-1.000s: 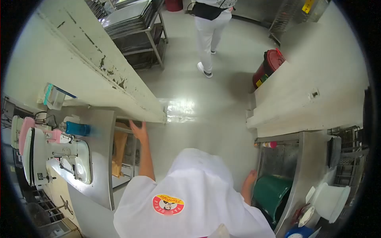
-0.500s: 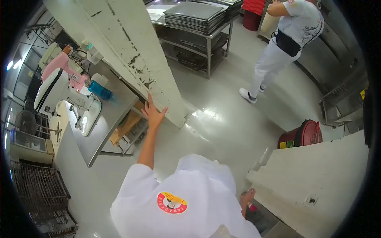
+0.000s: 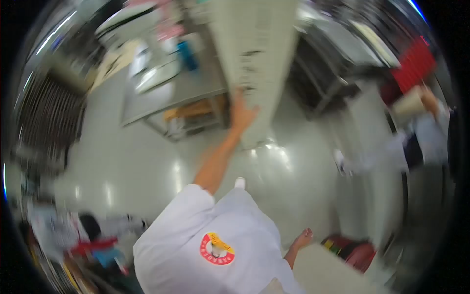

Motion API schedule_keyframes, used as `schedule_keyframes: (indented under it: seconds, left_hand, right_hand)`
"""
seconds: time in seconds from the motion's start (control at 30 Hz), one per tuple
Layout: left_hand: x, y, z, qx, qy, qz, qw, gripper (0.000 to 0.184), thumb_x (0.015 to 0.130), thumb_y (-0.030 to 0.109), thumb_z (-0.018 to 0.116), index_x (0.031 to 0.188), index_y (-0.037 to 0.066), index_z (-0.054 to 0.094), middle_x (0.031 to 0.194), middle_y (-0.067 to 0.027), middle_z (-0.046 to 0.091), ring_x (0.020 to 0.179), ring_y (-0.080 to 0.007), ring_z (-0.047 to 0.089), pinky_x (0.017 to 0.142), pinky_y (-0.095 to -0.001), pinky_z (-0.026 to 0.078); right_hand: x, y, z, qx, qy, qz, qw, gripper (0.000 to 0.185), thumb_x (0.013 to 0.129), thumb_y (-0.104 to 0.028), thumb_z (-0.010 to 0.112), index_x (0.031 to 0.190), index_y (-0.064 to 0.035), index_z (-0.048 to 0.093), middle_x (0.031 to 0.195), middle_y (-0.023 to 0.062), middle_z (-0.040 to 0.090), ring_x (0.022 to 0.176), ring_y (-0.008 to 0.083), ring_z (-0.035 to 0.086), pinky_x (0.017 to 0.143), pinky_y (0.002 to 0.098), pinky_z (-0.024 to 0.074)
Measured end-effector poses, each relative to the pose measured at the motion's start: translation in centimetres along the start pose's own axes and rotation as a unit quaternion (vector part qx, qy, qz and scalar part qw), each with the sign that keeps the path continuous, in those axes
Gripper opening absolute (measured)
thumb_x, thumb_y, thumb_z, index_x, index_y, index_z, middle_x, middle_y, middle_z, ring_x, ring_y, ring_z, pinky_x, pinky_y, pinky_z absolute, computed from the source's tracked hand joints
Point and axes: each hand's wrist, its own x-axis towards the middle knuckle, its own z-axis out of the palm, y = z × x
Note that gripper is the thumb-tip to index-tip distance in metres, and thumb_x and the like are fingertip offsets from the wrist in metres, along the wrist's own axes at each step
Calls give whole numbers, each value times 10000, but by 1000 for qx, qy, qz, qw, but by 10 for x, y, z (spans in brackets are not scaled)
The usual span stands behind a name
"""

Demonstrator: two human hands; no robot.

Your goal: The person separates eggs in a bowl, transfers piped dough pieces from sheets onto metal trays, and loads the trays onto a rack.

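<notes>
My left hand (image 3: 243, 115) is stretched forward with its fingers spread, at the pale, chipped pillar (image 3: 267, 63); it appears to rest on the surface. Nothing is in it. Low on the right, my right hand (image 3: 304, 238) is beside the top of a white low wall (image 3: 325, 269). Its fingers look partly curled but are blurred, and I cannot make out anything in them. Left of the pillar stands a steel table (image 3: 196, 93), carrying a white stand mixer (image 3: 159, 76) and a blue bottle (image 3: 187, 55).
A dark red lidded bin (image 3: 355, 252) is right of the low wall. One co-worker (image 3: 421, 139) stands at the far right, another person (image 3: 73, 228) at lower left. Sheet trays lie on a steel rack table (image 3: 325, 46) behind the pillar. A dark rack (image 3: 49, 108) stands left.
My view has swung left, so the pillar and table appear further right and the co-worker slides to the right edge. A second person has come into view. My left hand stays at the pillar.
</notes>
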Motion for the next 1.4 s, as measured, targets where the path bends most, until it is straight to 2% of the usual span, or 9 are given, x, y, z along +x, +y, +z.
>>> schedule_keyframes:
  seconds: [0.07,0.13,0.33,0.43,0.47,0.57,0.63,1.03,1.4]
  left_hand:
    - [-47,-51,18,112,-246,-123,955,940,642,350,753,1429,222,255,1266,-199,503,1141,-353,497,968,-484,371]
    - [-127,-119,41,6,-415,188,890,1062,601,469,766,1446,317,141,1394,-92,406,1216,-326,446,1033,-570,247]
    - [-264,-120,-54,142,-428,-138,882,710,711,395,681,1352,336,382,1271,-25,532,1192,-217,480,1017,-662,142]
    - [-387,-192,-97,142,-145,-212,956,423,725,231,634,1145,280,618,1036,-23,658,1073,-199,556,957,-616,280]
    - [-408,-160,-151,130,-108,-322,932,408,715,165,598,1105,278,638,1074,-29,645,1061,-218,562,942,-559,324]
    - [-496,-121,-228,210,-2,-563,800,396,750,123,556,1098,293,641,1095,-48,632,1064,-281,549,974,-515,312]
    - [-565,-86,-244,245,50,-665,704,400,772,117,545,1135,262,626,1143,-88,610,1103,-277,533,1001,-500,294]
    - [-764,162,-199,241,235,-882,331,668,732,259,663,1338,224,383,1188,-142,523,1173,-331,446,1039,-546,252]
    - [-732,40,-235,215,2,-844,492,598,745,380,632,1312,309,457,1321,-139,454,1274,-349,351,1065,-582,166]
  right_hand:
    - [46,-72,53,10,-87,-161,983,413,913,-266,522,1223,6,494,1179,179,518,1117,326,454,958,423,352]
    - [62,-174,101,24,-169,-356,919,439,925,-291,503,1249,3,473,1225,183,499,1166,334,430,981,427,335]
    - [17,-511,159,80,36,-804,588,455,921,-353,517,1295,-96,483,1337,175,426,1213,338,420,993,416,354]
    - [2,-624,172,61,247,-759,599,583,880,-496,520,1362,-195,389,1362,174,371,1167,378,435,781,499,470]
    - [-9,-650,163,-157,379,-735,540,631,885,-517,491,1384,-161,342,1381,216,321,1202,405,390,853,528,419]
    - [-76,-676,179,204,169,-697,666,762,892,-626,335,1426,-92,231,1402,312,222,1280,449,272,971,578,309]
    - [-115,-661,177,-91,448,-573,680,766,908,-563,310,1448,-44,149,1431,292,241,1301,362,330,886,328,412]
    - [-79,-580,216,-89,209,-725,650,799,853,-540,435,1458,-114,134,1449,280,184,1322,394,257,923,466,359]
    - [-14,-734,152,164,244,-708,642,799,870,-645,279,1451,-109,161,1427,315,176,1323,439,203,967,546,316]
